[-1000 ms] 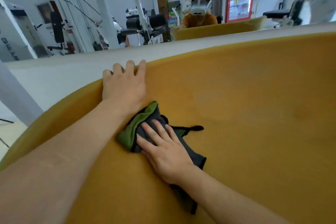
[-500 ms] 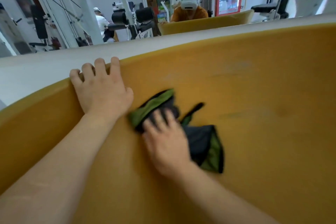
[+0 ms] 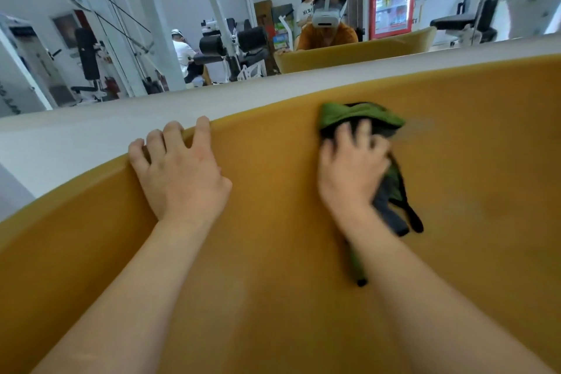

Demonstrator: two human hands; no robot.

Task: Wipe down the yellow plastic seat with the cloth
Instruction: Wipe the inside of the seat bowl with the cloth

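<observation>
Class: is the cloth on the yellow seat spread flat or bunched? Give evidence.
Bunched. The cloth lies crumpled in folds under the right hand on the yellow seat, ends trailing.

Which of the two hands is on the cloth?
The right hand: it presses the green and dark cloth against the yellow seat. The left hand touches no cloth; its fingers hook over the seat's upper rim.

The seat [image 3: 273, 252] is smooth yellow plastic, matt with a faint sheen and pale streaks; the cloth [image 3: 361, 115] is soft fabric, green and dark grey, matt and crumpled; the ledge [image 3: 91, 136] looks smooth, matt, off-white; the mirror [image 3: 212, 9] is glossy glass; the frames [image 3: 158, 24] reflected in it look like white-painted metal.
</observation>
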